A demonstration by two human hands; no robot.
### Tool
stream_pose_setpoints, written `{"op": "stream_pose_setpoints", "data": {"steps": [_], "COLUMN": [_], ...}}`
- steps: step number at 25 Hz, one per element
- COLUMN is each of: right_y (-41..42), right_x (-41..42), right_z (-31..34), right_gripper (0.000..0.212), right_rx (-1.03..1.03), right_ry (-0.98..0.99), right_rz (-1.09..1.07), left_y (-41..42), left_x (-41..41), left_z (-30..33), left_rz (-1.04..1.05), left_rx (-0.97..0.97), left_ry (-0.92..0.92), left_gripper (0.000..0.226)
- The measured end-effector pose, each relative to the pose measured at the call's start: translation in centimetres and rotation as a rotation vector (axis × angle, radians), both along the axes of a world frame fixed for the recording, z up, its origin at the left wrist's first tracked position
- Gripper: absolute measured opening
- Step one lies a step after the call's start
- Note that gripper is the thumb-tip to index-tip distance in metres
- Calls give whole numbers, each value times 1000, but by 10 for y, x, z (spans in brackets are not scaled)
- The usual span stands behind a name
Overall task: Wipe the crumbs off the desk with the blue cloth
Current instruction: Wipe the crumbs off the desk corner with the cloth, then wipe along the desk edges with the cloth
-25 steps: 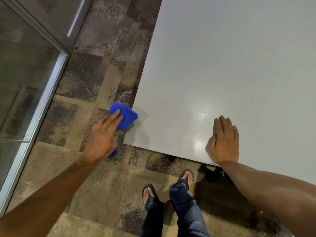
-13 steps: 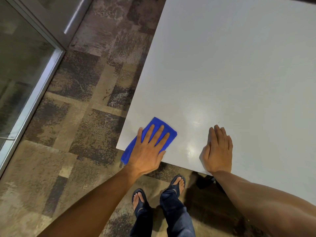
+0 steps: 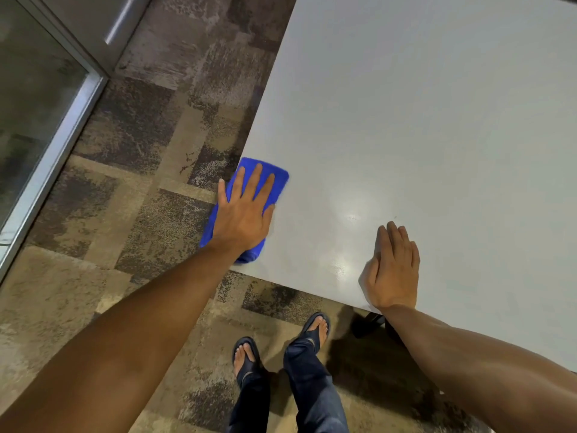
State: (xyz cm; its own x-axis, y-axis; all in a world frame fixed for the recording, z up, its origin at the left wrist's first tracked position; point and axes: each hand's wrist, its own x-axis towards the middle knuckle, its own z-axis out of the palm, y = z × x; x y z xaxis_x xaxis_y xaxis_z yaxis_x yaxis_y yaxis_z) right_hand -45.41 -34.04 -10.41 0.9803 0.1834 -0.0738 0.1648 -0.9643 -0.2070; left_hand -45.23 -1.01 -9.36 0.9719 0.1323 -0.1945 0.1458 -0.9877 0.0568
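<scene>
The blue cloth (image 3: 278, 177) lies folded on the near left corner of the white desk (image 3: 421, 120), its left side hanging past the desk's left edge. My left hand (image 3: 245, 210) presses flat on the cloth with fingers spread. My right hand (image 3: 394, 270) rests flat on the desk beside its near edge, fingers together, holding nothing. A few tiny dark specks (image 3: 395, 217) show on the desk just beyond my right fingertips; no other crumbs are visible.
Patchy brown carpet (image 3: 150, 189) covers the floor left of and in front of the desk. A glass panel in a metal frame (image 3: 59, 151) stands at far left. My feet in sandals (image 3: 281, 345) are near the desk's front edge.
My left hand brought the cloth from beyond the desk's left edge onto the near corner, then slid it farther along the left edge. My right hand stayed planted on the desk.
</scene>
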Motion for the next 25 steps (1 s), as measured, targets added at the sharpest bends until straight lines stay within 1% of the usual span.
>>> {"op": "stream_pose_setpoints", "data": {"steps": [2,4,6,7,10,12,17,19,20,23,25], "right_y": [0,-1,-1,-1,-1,-2,-2,-2,-2,-4,-5], "right_x": [-1,-1,0,0,1,0,-1,1,0,-2,-3], "right_z": [-1,-1,-2,-3,-4,-4,-5,-5,-4,-3,-1], "right_gripper": [66,66,66,66,67,68,70,69,69,69,68], "right_rx": [2,-4,-16,-19,-19,-25,-46,-35,-25,-14,-1], "right_ry": [-7,-12,-17,-17,-17,-16,2,6,4,-11,12], "right_rz": [0,3,8,9,13,26,45,53,53,65,88], "left_y": [5,16,24,25,23,24,14,4,-2,-26,-45], "left_x": [14,26,33,34,31,23,-14,-31,-41,-80,-113], "left_z": [0,1,3,4,12,19,47,54,58,63,63], "left_rz": [172,312,391,409,423,471,620,661,696,885,1013], "left_rx": [-58,-206,-370,-409,-416,-417,-506,-537,-582,-742,-803], "left_ry": [-12,-26,-38,-44,-79,-116,-268,-373,-441,-614,-654], "left_gripper": [60,58,55,55,53,51,51,52,52,52,52]}}
